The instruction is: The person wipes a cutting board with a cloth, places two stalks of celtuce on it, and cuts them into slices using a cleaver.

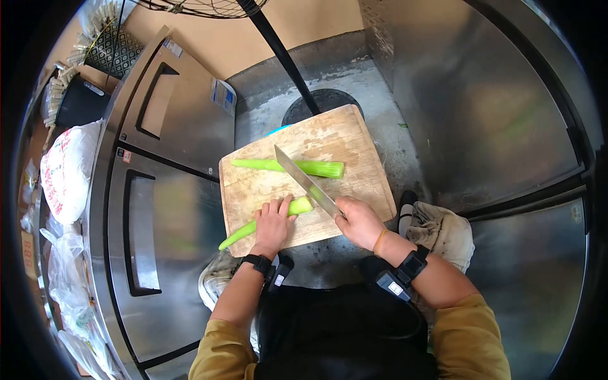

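Observation:
A wooden cutting board point(351, 136) lies in front of me with two long, pale green peeled celtuce stems on it. My left hand point(272, 227) rests over the nearer celtuce stem point(240, 234), fingers curled on it and pressing it to the board. Its cut, thick end shows just right of my fingertips. In my right hand point(361, 223) is a kitchen knife point(297, 172), gripped by its handle. The broad blade points up and left, crossing over the farther celtuce stem point(326, 169), whose middle is partly hidden beneath it.
Stainless steel cabinets with handles point(142, 234) stand at my left, and another steel unit point(487, 95) at my right. Beyond the board, a fan's black pole point(278, 47) rises from a round base point(335, 100). Plastic bags point(69, 171) sit far left.

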A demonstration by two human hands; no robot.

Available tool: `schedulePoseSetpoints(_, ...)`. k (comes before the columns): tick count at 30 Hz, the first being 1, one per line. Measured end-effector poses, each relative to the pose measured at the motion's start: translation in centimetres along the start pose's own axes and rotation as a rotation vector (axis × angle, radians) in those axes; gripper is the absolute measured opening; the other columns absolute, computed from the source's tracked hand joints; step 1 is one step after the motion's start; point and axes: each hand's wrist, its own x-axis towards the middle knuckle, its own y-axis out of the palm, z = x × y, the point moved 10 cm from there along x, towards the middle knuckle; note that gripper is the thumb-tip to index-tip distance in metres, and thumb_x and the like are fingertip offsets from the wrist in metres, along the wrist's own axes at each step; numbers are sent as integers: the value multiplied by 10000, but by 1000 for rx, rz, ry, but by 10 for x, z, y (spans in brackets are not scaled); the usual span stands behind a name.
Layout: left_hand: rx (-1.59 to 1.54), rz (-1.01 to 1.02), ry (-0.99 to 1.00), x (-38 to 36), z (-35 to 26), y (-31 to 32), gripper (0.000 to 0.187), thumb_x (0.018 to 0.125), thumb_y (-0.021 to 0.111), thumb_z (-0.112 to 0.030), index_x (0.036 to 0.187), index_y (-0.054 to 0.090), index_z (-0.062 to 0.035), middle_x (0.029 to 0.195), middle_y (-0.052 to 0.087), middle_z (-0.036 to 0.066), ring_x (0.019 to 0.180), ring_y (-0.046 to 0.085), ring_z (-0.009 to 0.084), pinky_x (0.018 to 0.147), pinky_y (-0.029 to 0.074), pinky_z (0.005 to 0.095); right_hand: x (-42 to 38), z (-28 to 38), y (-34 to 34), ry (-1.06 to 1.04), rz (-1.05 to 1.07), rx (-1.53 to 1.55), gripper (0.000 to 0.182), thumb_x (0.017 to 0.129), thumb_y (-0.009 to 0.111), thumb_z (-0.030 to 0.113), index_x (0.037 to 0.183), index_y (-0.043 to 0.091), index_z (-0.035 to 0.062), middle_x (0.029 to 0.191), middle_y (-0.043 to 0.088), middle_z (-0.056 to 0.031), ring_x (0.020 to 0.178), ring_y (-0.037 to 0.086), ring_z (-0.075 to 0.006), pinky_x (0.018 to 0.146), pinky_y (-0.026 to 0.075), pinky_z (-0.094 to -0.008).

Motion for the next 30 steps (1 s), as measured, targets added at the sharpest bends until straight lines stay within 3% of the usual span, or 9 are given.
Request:
schedulePoseSetpoints(7, -11, 11, -55, 3, 3, 3, 575, 862, 641, -371, 1389, 452, -238, 1116, 539, 60, 1037, 515, 267, 870, 414, 465, -3, 7, 8, 31, 24, -41, 133, 857, 533, 82, 941, 503, -17, 926, 590, -243, 888, 597, -439, 808, 471, -502)
schedulePoseSetpoints(30, -91, -51, -65, 5, 4, 2, 513, 844, 656, -313, 1307, 505, -150, 1096, 534, 97, 1021, 507, 298, 874, 398, 454, -6, 18, 13, 24, 13, -73, 122, 858, 550, 59, 899, 473, -26, 886, 549, -255, 871, 553, -455, 761, 441, -504)
